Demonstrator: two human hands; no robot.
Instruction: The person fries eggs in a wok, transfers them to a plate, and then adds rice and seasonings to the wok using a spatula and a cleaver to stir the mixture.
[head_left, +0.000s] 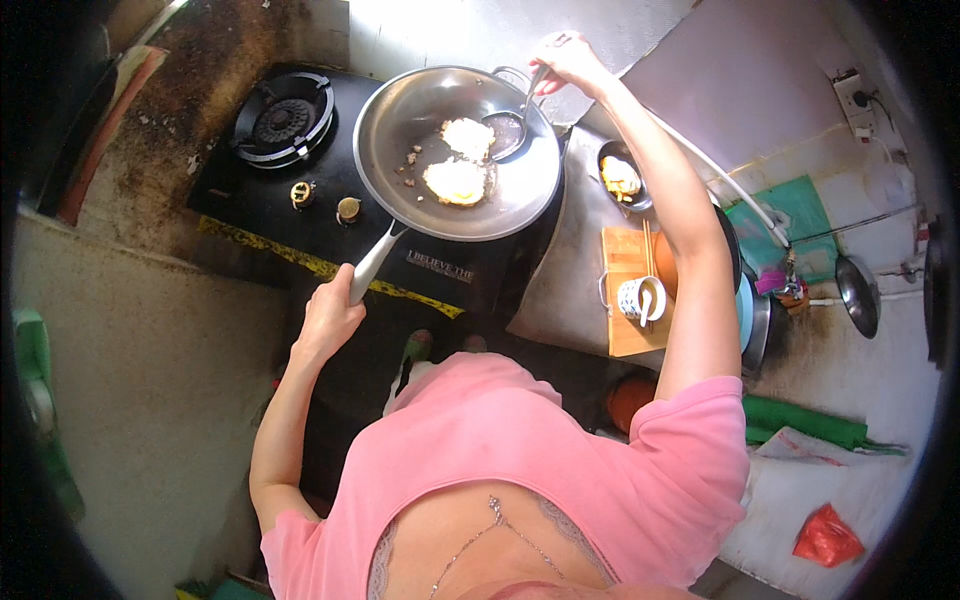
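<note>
My left hand (330, 313) grips the pale handle (375, 262) of a wide stainless-steel frying pan (390, 172). Inside the pan, two pale, browned-edge pieces of food (455, 182), perhaps fried eggs or patties, lie almost touching, with small crumbs beside them. Over the pan's far right rim, my right hand (564, 64) holds a metal ladle (517, 142) by its handle. The ladle's round bowl rests low in the pan, right beside the upper piece of food. Whether it touches that piece I cannot tell.
Left of the pan is a bare gas burner (283, 118) on the black cooktop (345, 97), with two knobs in front. On the right counter stand a metal bowl of cooked food (621, 178) and a wooden board (622, 251) carrying chopsticks and a patterned cup (631, 300) with a white spoon.
</note>
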